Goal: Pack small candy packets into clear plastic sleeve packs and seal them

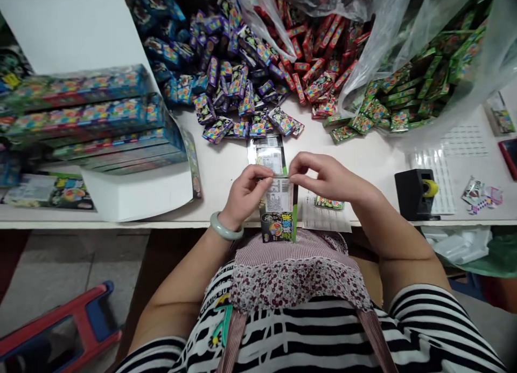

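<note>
A flat printed package (278, 222) with a black and green face and a pale label lies at the table's front edge, its lower end hanging over my lap. My left hand (251, 192) pinches its left side, thumb and forefinger together. On the opposite side my right hand (313, 173) pinches the same package near its top right corner. Just beyond my fingers is another flat clear-windowed piece (270, 154); whether it joins the package I cannot tell. Under my right wrist a small green packet (329, 202) rests on a printed sheet (327, 220).
Piles of small purple boxes (238, 82), red boxes (319, 55) and green boxes (399, 103) cover the table's back, partly under clear plastic. Stacked packed strips (97, 117) stand in a white box (141, 198) at left. A black tape dispenser (416, 192) is at right.
</note>
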